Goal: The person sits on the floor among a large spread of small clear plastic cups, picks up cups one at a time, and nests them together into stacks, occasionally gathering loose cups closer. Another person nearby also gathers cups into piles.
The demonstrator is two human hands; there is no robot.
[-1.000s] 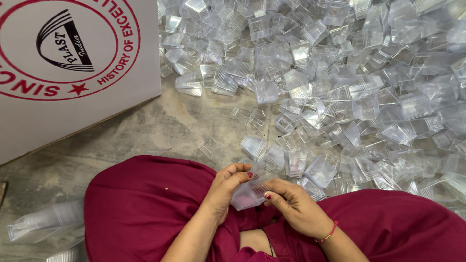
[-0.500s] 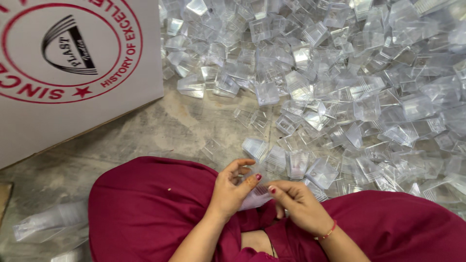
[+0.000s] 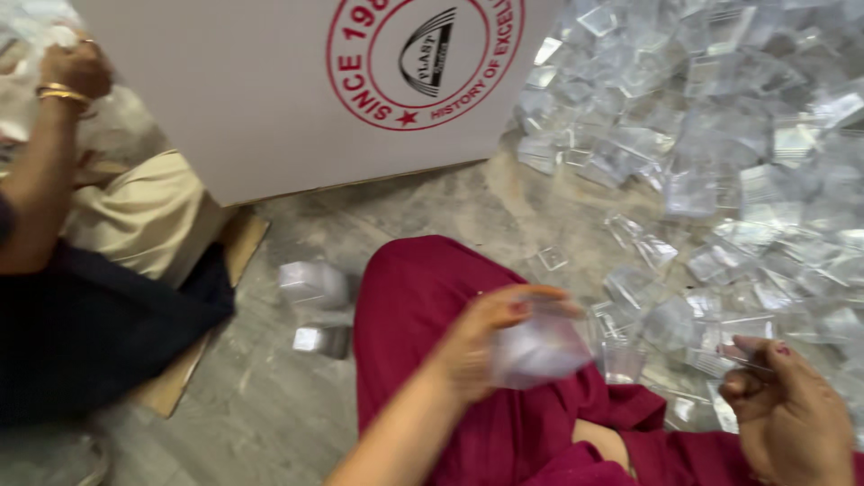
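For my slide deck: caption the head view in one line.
Left hand lifts a clear plastic container over a maroon lap, right hand beside the container pile.

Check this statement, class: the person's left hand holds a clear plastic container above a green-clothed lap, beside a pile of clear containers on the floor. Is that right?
Not quite. In the head view, the lap is clothed in maroon, not green. The rest stands: the left hand holds a clear plastic container, beside the pile of clear containers.

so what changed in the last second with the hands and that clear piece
The hands have parted: the left hand now carries the clear piece alone, swung out over the lap, while the right hand has let go and dropped back by the pile. The view turned left, bringing in another person's hand. The pile and box stayed put.
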